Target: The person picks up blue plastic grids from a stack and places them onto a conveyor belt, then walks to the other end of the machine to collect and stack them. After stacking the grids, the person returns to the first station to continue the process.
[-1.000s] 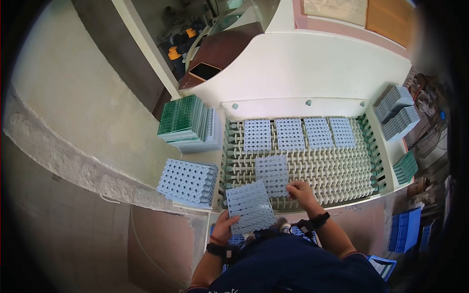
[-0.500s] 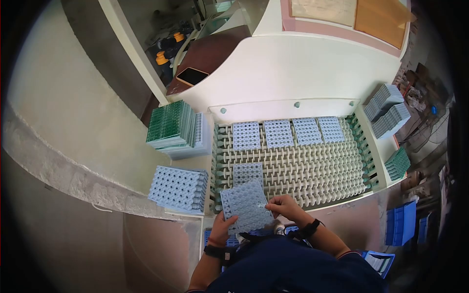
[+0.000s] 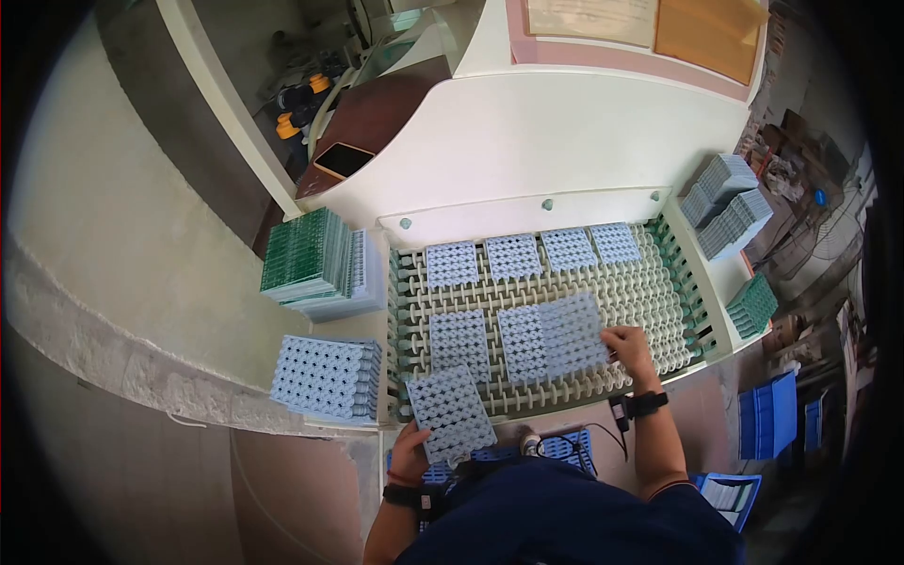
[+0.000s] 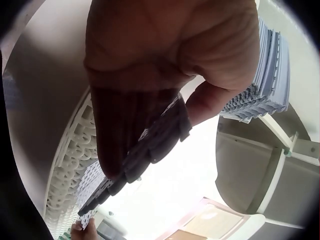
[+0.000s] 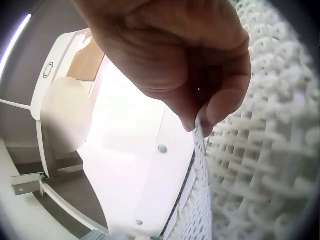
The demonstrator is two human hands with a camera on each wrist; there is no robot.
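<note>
Left hand grips pale-blue perforated sheeting, count unclear, at roller bed's near-left edge, thumb one side, fingers other; right hand pinches blurred panel by its edge over rollers, no thumb-finger gap beyond its thickness.

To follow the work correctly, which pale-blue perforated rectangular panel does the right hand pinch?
The rightmost panel of the front row, over the white rollers: the right hand pinches its right edge; the row's other two are not held.
</note>
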